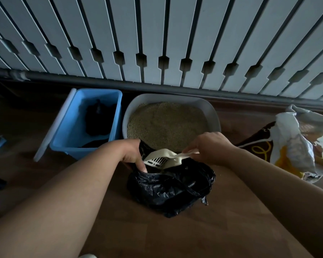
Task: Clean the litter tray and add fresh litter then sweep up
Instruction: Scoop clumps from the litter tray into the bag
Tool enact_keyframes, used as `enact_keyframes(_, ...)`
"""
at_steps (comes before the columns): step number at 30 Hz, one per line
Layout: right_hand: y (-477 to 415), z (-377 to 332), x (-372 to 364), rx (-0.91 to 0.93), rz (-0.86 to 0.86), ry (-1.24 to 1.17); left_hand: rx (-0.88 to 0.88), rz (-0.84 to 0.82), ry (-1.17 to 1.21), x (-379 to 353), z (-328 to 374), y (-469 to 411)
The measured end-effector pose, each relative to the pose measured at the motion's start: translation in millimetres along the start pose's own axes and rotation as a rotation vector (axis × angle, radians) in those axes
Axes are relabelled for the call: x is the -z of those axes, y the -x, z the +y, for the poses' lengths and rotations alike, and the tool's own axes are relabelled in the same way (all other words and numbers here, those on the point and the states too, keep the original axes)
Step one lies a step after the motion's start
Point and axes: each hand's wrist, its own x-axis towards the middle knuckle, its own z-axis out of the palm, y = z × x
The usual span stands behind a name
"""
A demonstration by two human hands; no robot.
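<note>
Head view, centre of the frame: a person leaning over the floor angles a cream slotted plastic litter scoop (159,161) into the mouth of a crumpled black plastic rubbish bag (172,190). The right hand (211,148) grasps the scoop's handle, and the left hand (131,155) pinches the bag's rim to hold it open. Just behind them sits the rounded grey plastic litter tray (213,113), well filled with tan litter granules (166,121).

The step in hand looks like the cleaning-out, with scooped waste going into the bag. Whether the scoop carries anything cannot be told. The next move likely calls for a shake to empty the scoop, then another pass through the tray with the bag held open.

Left of the tray stands a light-blue plastic tub (67,127) with dark items inside. At the right edge lies a crumpled white, brown and yellow litter sack (296,146), probably for the refill. The brown wood-effect floor (231,224) runs up to white slatted panelling (157,34) across the top, with a grey pipe (101,81) at its foot. The room is dim.
</note>
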Motion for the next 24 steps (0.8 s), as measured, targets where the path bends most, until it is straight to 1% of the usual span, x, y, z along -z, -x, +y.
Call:
enact_keyframes(6,0.2,12.0,8.4,-0.082,-0.007,-0.073,0.008,-0.008,0.050,1.6,-2.2,0.4)
enact_keyframes(9,0.4,21.0,10.5,-0.159,-0.032,-0.267,0.009,0.000,0.041,2.5,-3.2,-1.0)
enact_keyframes(11,-0.6,27.6,9.4,-0.191,-0.068,-0.355,0.021,0.008,0.035,2.5,-4.9,-2.6)
enact_keyframes(14,-0.2,37.0,6.8,-0.236,-0.129,-0.559,0.038,0.035,0.010,3.5,-6.6,-5.1)
enact_keyframes(18,1.2,47.7,7.6,-0.322,-0.101,-0.753,0.036,0.092,-0.045,6.9,-11.1,-7.0)
enact_keyframes(21,0.1,50.5,4.2,-0.401,-0.094,-0.811,0.032,0.123,-0.041,7.9,-16.0,-7.1)
enact_keyframes(24,-2.2,48.2,-6.3,-0.463,-0.109,-0.831,0.024,0.160,0.028,7.6,-20.1,-9.3)
